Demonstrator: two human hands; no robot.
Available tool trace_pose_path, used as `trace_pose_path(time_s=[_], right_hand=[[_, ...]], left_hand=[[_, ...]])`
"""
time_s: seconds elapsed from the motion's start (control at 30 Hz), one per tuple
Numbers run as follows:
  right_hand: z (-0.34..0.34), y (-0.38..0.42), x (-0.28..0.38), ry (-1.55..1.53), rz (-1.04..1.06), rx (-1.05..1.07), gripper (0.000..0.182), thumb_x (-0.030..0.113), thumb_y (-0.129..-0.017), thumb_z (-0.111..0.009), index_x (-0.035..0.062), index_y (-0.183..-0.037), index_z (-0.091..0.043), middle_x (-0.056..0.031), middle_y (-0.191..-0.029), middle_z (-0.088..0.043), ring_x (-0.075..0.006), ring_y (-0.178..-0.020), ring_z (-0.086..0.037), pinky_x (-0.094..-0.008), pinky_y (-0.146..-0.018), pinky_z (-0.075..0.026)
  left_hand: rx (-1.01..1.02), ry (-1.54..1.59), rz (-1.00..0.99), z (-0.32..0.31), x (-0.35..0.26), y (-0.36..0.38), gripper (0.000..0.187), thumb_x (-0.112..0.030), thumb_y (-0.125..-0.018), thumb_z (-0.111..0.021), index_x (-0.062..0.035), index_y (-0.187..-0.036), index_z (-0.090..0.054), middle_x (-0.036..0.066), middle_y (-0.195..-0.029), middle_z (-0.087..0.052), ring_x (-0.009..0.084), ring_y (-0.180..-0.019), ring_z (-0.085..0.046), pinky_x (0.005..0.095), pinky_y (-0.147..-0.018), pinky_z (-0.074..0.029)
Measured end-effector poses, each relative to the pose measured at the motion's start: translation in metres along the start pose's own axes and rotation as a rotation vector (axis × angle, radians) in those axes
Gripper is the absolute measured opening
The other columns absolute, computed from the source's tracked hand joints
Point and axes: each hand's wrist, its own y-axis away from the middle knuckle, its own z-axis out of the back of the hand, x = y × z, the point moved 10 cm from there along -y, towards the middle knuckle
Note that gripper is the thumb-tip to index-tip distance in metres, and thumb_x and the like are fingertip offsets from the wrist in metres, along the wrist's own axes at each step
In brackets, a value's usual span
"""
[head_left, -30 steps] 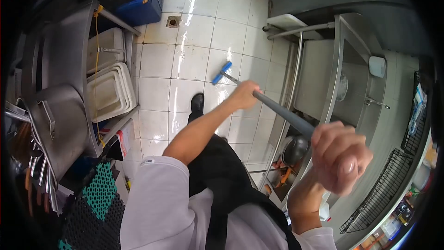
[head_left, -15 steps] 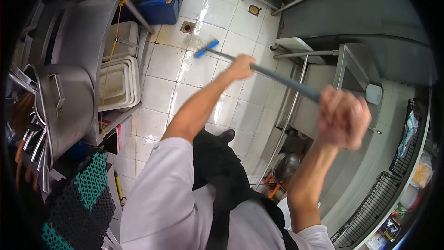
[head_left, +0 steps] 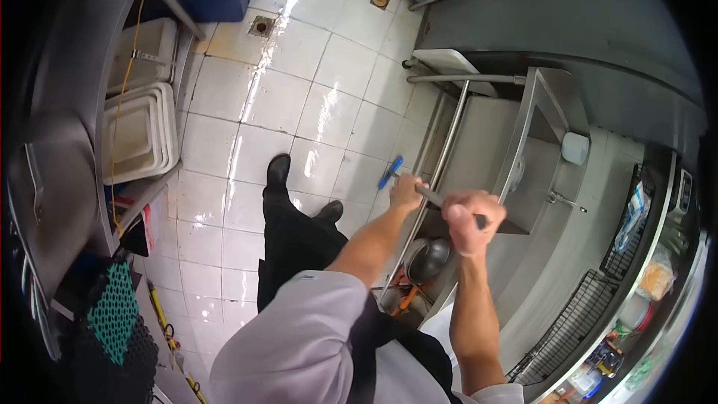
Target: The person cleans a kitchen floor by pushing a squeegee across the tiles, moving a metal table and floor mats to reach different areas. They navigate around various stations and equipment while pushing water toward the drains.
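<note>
Head view: both hands grip the squeegee handle [head_left: 430, 196], left hand [head_left: 406, 191] lower, right hand [head_left: 469, 218] higher, fingers wrapped tight; blue head [head_left: 390, 172] on the tiled floor [head_left: 299, 52] beside the sink [head_left: 523, 172].

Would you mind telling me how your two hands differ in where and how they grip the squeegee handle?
The left hand grips the handle low down, close to the blue squeegee head; the right hand grips it higher, nearer the camera. The left arm reaches out almost straight, while the right forearm is bent upward. The right hand shows a closed fist with knuckles facing the camera; the left looks smaller and farther away. Both close around the same grey handle.
</note>
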Motion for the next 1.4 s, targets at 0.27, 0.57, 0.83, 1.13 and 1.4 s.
trace_pose_path(time_s=[0.27,0.57,0.83,1.13,1.4], right_hand=[[-0.042,-0.102,0.148,-0.395,0.360,0.124,0.029,0.006,-0.091,-0.055,0.0058,-0.064,-0.045,-0.0054,-0.050,-0.044,-0.0136,-0.042,-0.034,-0.0326,-0.043,-0.030],[-0.150,-0.191,0.194,-0.498,0.421,0.418,0.035,0.005,-0.091,-0.054,0.0076,-0.060,-0.037,-0.0045,-0.049,-0.039,-0.0124,-0.043,-0.032,-0.0326,-0.044,-0.027],[-0.223,-0.260,0.219,-0.479,0.374,0.711,0.042,0.009,-0.094,-0.058,0.0097,-0.058,-0.036,-0.0018,-0.050,-0.037,-0.0120,-0.042,-0.032,-0.0316,-0.043,-0.026],[-0.124,-0.163,0.318,-0.735,0.754,1.457,0.024,0.016,-0.088,-0.061,0.0129,-0.069,-0.046,0.0007,-0.057,-0.054,-0.0110,-0.045,-0.050,-0.0237,-0.046,-0.040],[-0.240,-0.070,0.269,-0.781,0.354,1.597,0.026,0.017,-0.093,-0.060,0.0082,-0.071,-0.048,-0.0044,-0.063,-0.053,-0.0181,-0.055,-0.049,-0.0349,-0.051,-0.038]], left_hand=[[-0.204,0.007,-0.074,0.210,-0.061,-0.063,0.012,-0.020,-0.082,-0.070,-0.0097,-0.088,-0.069,0.015,-0.099,-0.068,0.0399,-0.100,-0.064,0.0534,-0.087,-0.047],[-0.411,0.047,0.077,0.403,-0.044,-0.121,0.026,-0.040,-0.083,-0.078,-0.0175,-0.097,-0.075,0.012,-0.106,-0.074,0.0361,-0.105,-0.068,0.0518,-0.089,-0.052],[-0.631,0.272,0.074,0.470,-0.025,-0.155,0.031,-0.042,-0.080,-0.080,-0.0147,-0.092,-0.076,0.011,-0.088,-0.073,0.0313,-0.092,-0.071,0.0493,-0.081,-0.053],[-1.202,0.067,-0.005,0.454,-0.075,0.024,0.028,-0.040,-0.080,-0.077,-0.0149,-0.085,-0.066,0.007,-0.092,-0.066,0.0324,-0.101,-0.062,0.0515,-0.086,-0.045],[-1.247,-0.023,0.532,0.419,0.104,0.210,0.018,-0.022,-0.075,-0.070,-0.0126,-0.090,-0.069,0.009,-0.108,-0.064,0.0322,-0.115,-0.059,0.0625,-0.096,-0.042]])
